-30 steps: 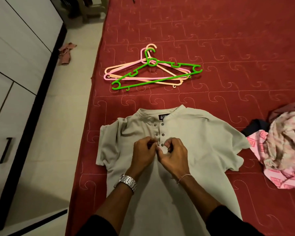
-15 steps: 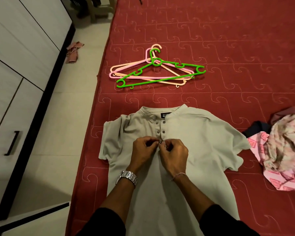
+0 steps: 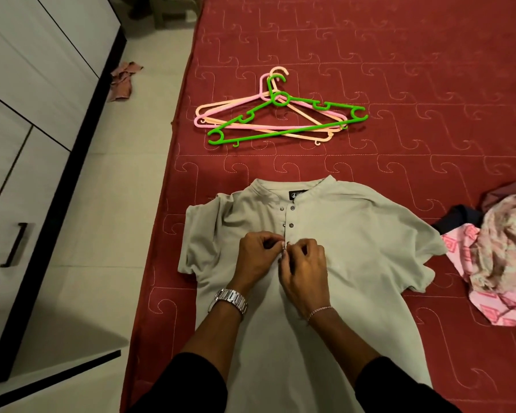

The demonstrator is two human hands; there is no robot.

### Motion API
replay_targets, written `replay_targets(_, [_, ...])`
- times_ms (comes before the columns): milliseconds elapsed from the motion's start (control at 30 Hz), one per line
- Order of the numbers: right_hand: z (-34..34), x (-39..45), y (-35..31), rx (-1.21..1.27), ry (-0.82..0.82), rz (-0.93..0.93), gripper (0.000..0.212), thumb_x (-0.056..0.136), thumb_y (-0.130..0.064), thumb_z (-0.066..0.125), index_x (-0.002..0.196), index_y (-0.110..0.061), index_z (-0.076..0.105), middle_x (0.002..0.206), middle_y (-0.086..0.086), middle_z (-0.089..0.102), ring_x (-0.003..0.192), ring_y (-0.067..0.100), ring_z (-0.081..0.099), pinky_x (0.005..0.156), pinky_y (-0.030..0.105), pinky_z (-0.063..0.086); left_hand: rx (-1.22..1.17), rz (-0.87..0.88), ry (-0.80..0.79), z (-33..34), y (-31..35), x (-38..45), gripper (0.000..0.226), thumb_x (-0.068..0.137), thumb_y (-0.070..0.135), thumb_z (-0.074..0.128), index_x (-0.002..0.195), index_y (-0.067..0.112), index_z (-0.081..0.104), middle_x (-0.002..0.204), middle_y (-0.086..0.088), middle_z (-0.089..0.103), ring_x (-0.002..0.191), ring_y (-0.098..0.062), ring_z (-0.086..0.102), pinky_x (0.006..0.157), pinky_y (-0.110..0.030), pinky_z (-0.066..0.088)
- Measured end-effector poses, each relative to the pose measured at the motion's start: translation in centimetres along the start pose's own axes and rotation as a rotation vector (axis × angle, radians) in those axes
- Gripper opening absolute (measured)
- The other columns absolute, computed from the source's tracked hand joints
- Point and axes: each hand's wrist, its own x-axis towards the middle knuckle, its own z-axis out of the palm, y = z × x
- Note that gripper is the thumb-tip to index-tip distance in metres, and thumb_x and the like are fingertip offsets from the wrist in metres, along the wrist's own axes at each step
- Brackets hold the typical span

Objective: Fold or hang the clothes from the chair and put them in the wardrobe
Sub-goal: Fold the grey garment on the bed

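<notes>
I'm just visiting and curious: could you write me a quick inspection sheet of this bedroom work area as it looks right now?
Surface: red quilted bedspread.
Job's things: grey shirt laid flat, collar away from the person; three hangers stacked beyond it; wardrobe at left.
Clutter: pink patterned clothes heaped at right; pink cloth on floor.
Hands: left hand and right hand pinch the shirt's button placket.
Cables: nothing seen.
Surroundings: pale tiled floor.

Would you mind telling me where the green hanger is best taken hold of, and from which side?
Grip the green hanger at its hook and ring, from the far side of the bed. It lies flat on top of the pink and peach hangers, and its hook sticks out, so it should lift off cleanly.
</notes>
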Motion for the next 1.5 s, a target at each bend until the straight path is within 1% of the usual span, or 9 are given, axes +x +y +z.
replay_targets(400, [0.2, 0.8, 0.0, -0.404, -0.181, -0.211, 0.027, 0.094, -0.036, 0.048, 0.106, -0.016, 0.062, 0.099, 0.006, 0.057, 0.086, 0.030, 0.051, 0.067, 0.041, 0.039, 0.044, 0.020, 0.021, 0.1, -0.5, 0.3, 0.007, 0.087, 0.010, 0.072, 0.093, 0.014, 0.075, 0.078, 0.009, 0.071, 0.073, -0.001, 0.067, 0.070, -0.020, 0.056])
replay_targets(600, [-0.6, 1.3, -0.3, -0.112, -0.183, -0.026, 0.021, 0.095, -0.033, 0.045, 0.094, -0.017, 0.059, 0.090, 0.004, 0.059, 0.082, 0.028, 0.054, 0.069, 0.042, 0.044, -0.066, -0.070, 0.015, 0.3, -0.1, 0.3, 0.016, 0.089, 0.008, 0.070, 0.102, 0.015, 0.077, 0.086, 0.005, 0.075, 0.079, -0.005, 0.070, 0.078, -0.030, 0.060])
replay_targets(733, [-1.6, 3.4, -0.2, 0.250, -0.053, 0.263, 0.014, 0.094, -0.034, 0.059, 0.089, -0.021, 0.058, 0.080, -0.005, 0.060, 0.071, 0.012, 0.055, 0.065, 0.032, 0.048, -0.144, -0.091, -0.009, 0.1, 0.6, 0.3, 0.025, 0.093, 0.007, 0.067, 0.114, 0.018, 0.076, 0.085, 0.007, 0.074, 0.066, 0.001, 0.062, 0.068, -0.020, 0.052])
replay_targets(867, [-1.2, 5.3, -1.0, 0.219, 0.020, 0.451, 0.026, 0.086, -0.050, 0.065, 0.092, -0.026, 0.057, 0.078, -0.011, 0.059, 0.072, 0.011, 0.058, 0.066, 0.035, 0.053, -0.166, -0.110, -0.046, -0.2, 1.1, 0.2, 0.032, 0.094, 0.001, 0.061, 0.119, 0.017, 0.074, 0.066, 0.014, 0.067, 0.058, -0.003, 0.054, 0.062, -0.021, 0.048])
replay_targets(1067, [-1.4, 6.2, -1.8, 0.086, -0.044, 0.487, 0.032, 0.079, -0.056, 0.066, 0.091, -0.027, 0.059, 0.088, -0.009, 0.063, 0.082, 0.020, 0.064, 0.072, 0.036, 0.054, -0.172, -0.138, -0.011, -0.4, 1.4, 0.8, 0.020, 0.095, 0.006, 0.063, 0.110, 0.012, 0.076, 0.082, -0.003, 0.077, 0.066, -0.022, 0.069, 0.068, -0.037, 0.059])
replay_targets(1167, [-1.5, 6.3, -2.0, 0.015, -0.116, 0.435, 0.035, 0.078, -0.049, 0.067, 0.101, -0.024, 0.059, 0.103, -0.002, 0.062, 0.092, 0.027, 0.064, 0.078, 0.037, 0.051, -0.054, -0.089, 0.070, -0.4, 1.7, 1.2, 0.014, 0.094, 0.007, 0.065, 0.105, 0.010, 0.072, 0.078, -0.006, 0.073, 0.058, -0.018, 0.068, 0.058, -0.033, 0.059])
replay_targets(1267, [-1.6, 6.4, -2.1, -0.059, -0.136, 0.378, 0.036, 0.079, -0.046, 0.066, 0.106, -0.021, 0.062, 0.106, 0.002, 0.063, 0.092, 0.030, 0.065, 0.078, 0.038, 0.051, 0.156, -0.018, 0.137, -0.4, 1.9, 1.7, 0.013, 0.092, 0.014, 0.067, 0.105, 0.014, 0.071, 0.089, -0.003, 0.074, 0.076, -0.017, 0.070, 0.069, -0.030, 0.059])
replay_targets(1367, [-1.4, 6.4, -1.6, -0.090, -0.088, 0.305, 0.024, 0.082, -0.038, 0.061, 0.096, -0.020, 0.071, 0.096, 0.003, 0.069, 0.079, 0.030, 0.065, 0.070, 0.036, 0.053, 0.289, 0.038, 0.195, -0.3, 2.1, 1.9, 0.012, 0.091, 0.021, 0.070, 0.101, 0.016, 0.075, 0.091, -0.002, 0.076, 0.080, -0.012, 0.069, 0.067, -0.019, 0.053])
replay_targets(1500, [-0.9, 5.7, -1.0, 0.122, 0.026, 0.329, 0.015, 0.087, -0.029, 0.064, 0.083, -0.019, 0.074, 0.077, -0.002, 0.070, 0.068, 0.016, 0.061, 0.065, 0.035, 0.053, 0.251, 0.015, 0.230, 0.1, 2.2, 1.9, 0.015, 0.091, 0.024, 0.073, 0.102, 0.016, 0.079, 0.093, 0.000, 0.077, 0.076, -0.003, 0.066, 0.062, -0.002, 0.041])
